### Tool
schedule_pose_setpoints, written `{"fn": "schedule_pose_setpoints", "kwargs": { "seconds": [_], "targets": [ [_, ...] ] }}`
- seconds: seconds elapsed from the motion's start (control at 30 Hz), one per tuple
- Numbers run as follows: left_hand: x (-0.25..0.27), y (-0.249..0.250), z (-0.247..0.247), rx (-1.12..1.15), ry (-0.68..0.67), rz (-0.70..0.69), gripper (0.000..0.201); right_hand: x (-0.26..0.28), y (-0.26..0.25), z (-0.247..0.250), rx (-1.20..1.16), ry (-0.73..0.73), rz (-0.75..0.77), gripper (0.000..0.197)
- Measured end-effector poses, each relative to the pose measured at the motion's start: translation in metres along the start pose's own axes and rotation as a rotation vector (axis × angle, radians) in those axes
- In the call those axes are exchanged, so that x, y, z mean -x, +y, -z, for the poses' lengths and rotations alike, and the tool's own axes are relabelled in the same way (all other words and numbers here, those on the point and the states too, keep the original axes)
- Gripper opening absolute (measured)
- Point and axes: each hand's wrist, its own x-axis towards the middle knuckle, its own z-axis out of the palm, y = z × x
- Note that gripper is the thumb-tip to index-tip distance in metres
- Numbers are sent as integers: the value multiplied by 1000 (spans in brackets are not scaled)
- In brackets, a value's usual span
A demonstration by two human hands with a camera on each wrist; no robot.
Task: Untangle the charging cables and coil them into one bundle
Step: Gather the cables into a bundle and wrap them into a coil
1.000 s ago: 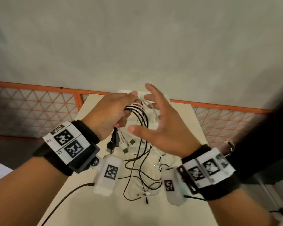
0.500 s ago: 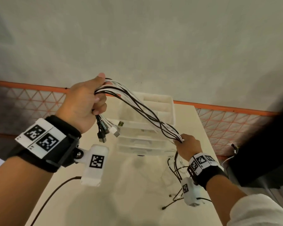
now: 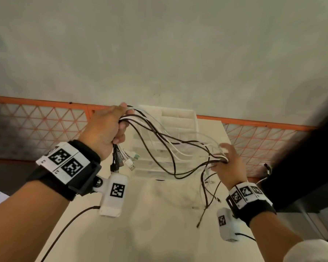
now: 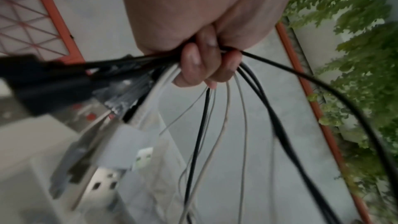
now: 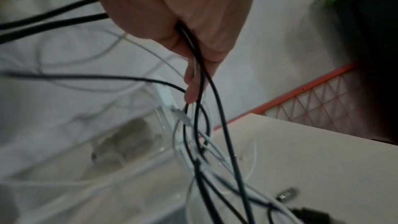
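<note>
Several black and white charging cables [image 3: 170,148] sag in loose arcs between my two hands above the table. My left hand [image 3: 110,129] is raised at the left and grips them near their USB plugs [image 3: 125,161], which dangle below the fist. In the left wrist view the curled fingers [image 4: 200,64] clamp the strands and the plugs [image 4: 92,159] hang close to the lens. My right hand [image 3: 225,163] is lower at the right and holds the same cables [image 5: 198,77] farther along. Their free ends [image 3: 206,197] trail down onto the table.
A clear plastic drawer organiser [image 3: 170,140] stands on the cream table [image 3: 150,233] behind the cables. An orange mesh fence [image 3: 36,120] runs behind the table. A dark object [image 3: 311,157] fills the right edge. Green foliage [image 4: 355,57] shows in the left wrist view.
The hands, close together a second ago, have spread apart. My left hand rose to the left with the plug ends; my right hand closed on the cables, slid right, and they now hang slacker.
</note>
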Motion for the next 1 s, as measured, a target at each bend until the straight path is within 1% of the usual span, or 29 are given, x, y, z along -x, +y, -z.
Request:
{"fn": "schedule_pose_setpoints", "kwargs": {
  "seconds": [0.07,0.13,0.2,0.27,0.3,0.33,0.4,0.43,0.47,0.53,0.57,0.63,0.67,0.73,0.77,0.8,0.87,0.93,0.97,1.0],
  "targets": [
    [-3,-4,3,8,73,-35,26,3,-6,10,-135,57,86,70],
    [-6,-2,8,89,133,-87,24,8,-6,15,-78,53,133,69],
    [-7,6,11,162,133,-150,24,14,7,12,111,-26,106,57],
    [-5,14,8,183,117,-213,25,19,26,1,275,-138,17,48],
    [-3,16,4,181,104,-235,27,21,35,-6,326,-182,-33,47],
    [-1,16,0,171,86,-244,27,22,39,-11,353,-216,-67,47],
    [2,15,-7,119,44,-226,25,22,35,-16,365,-289,-88,52],
    [3,13,-10,80,26,-207,26,21,27,-15,350,-350,-80,58],
    [4,11,-11,37,11,-188,27,19,14,-12,316,-422,-56,70],
    [4,7,-12,-43,-11,-158,29,20,-21,-4,187,-513,59,96],
    [4,4,-15,-82,-25,-148,29,23,-43,1,80,-505,143,104],
    [11,0,-24,-159,-60,-135,30,32,-90,11,-151,-411,334,114],
    [16,-1,-29,-204,-83,-131,31,38,-113,13,-204,-374,423,118],
    [28,0,-39,-294,-148,-152,33,50,-149,11,-158,-343,601,122],
    [33,1,-43,-325,-186,-173,33,53,-159,6,-123,-368,641,119],
    [36,4,-45,-336,-213,-189,34,55,-165,0,-132,-428,623,113],
    [37,13,-41,-300,-224,-210,34,59,-167,-11,-327,-544,497,94],
    [34,21,-31,-287,-185,-234,34,60,-161,-15,-511,-553,415,76],
    [32,22,-25,-333,-158,-255,34,61,-161,-13,-569,-553,388,72],
    [31,22,-22,-408,-135,-278,34,62,-161,-10,-592,-552,374,72]
  ]
}}
